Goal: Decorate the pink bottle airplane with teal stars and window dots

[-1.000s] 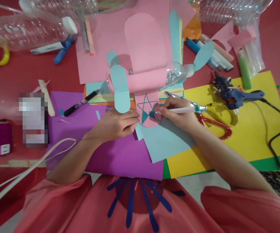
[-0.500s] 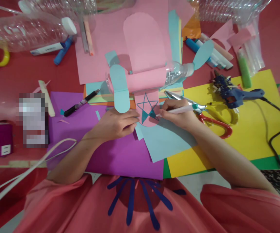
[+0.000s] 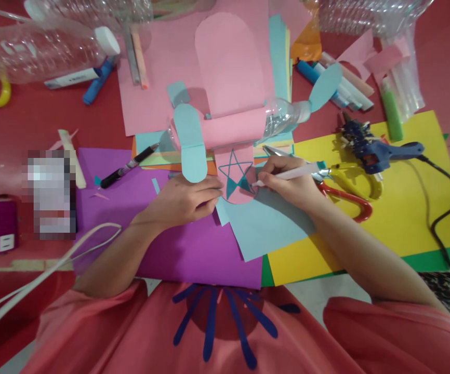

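Note:
My right hand [image 3: 287, 184] grips a white marker [image 3: 293, 173] with a teal end; its tip touches the lower right point of a teal star [image 3: 235, 176] drawn on a pink paper flap [image 3: 236, 196]. The star is partly coloured in. My left hand [image 3: 184, 200] lies flat on the left edge of that flap, fingers together, pressing it down. The flap hangs from a plastic bottle [image 3: 283, 117] wrapped in pink paper, with light blue paper wings [image 3: 191, 143] glued on. A light blue sheet [image 3: 266, 226] lies under both hands.
Scissors [image 3: 345, 195] with red and yellow handles and a blue glue gun [image 3: 379, 152] with black cord lie on the yellow sheet [image 3: 404, 218] at right. A black marker [image 3: 126, 166] rests left of the purple sheet [image 3: 178, 249]. Empty bottles [image 3: 34, 47] and several markers [image 3: 342, 85] lie at the back.
The marker tip has made small strokes at the star's lower right point, and the coloured patch there has grown slightly. My left hand has stayed in place. The view shifted slightly.

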Available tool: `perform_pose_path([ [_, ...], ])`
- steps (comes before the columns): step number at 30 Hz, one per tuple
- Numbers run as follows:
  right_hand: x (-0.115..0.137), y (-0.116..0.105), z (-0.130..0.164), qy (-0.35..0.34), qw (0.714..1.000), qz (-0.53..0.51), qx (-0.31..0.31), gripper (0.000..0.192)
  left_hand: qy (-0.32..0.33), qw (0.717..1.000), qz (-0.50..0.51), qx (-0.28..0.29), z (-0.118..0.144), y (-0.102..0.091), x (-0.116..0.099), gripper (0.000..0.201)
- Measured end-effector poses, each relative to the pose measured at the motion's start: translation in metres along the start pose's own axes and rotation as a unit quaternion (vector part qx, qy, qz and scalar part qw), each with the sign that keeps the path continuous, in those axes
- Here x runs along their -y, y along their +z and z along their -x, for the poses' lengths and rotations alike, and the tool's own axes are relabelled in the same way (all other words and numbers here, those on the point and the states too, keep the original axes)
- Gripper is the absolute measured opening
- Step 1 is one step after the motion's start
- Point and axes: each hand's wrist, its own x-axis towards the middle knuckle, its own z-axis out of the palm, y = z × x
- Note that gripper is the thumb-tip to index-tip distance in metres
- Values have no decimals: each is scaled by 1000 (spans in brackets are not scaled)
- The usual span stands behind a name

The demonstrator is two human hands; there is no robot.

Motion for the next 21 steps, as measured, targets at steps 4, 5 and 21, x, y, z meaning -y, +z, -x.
perform_pose_path([
  [4, -3, 4, 1, -11, 1000, 15, -19, 24, 9, 1000, -6, -6, -1, 0, 0, 31],
  [5, -3, 5, 2, -15, 999, 21, -21, 25, 11, 1000, -7, -8, 0, 0, 0, 31],
  [21, 2, 3, 4, -6, 998, 28, 57, 26, -3, 1000, -4, 6, 2, 2, 1, 30],
])
